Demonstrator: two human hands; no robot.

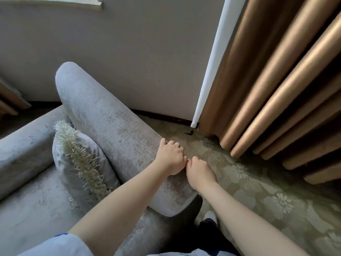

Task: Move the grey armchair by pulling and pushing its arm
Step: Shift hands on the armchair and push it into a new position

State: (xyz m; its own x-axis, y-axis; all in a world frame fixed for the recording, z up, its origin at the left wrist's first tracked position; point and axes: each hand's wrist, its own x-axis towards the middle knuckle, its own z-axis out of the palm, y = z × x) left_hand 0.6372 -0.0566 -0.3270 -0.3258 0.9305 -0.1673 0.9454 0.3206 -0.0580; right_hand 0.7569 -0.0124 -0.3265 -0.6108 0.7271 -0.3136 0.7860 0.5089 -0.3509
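Observation:
The grey velvet armchair [27, 196] fills the lower left of the head view. Its right arm [110, 122] runs diagonally from the wall toward me. My left hand [170, 157] grips the outer edge of that arm with curled fingers. My right hand [200, 173] holds the same edge just below it, thumb touching the left hand. Both forearms reach in from the bottom. A grey cushion [79, 169] with a shaggy fringe stands tilted on the seat against the arm.
A pale wall [129, 52] with a dark skirting stands close behind the chair. Gold-brown curtains [276, 89] hang at the right, down to the patterned green carpet [267, 191]. My foot [210, 217] stands beside the chair's front corner.

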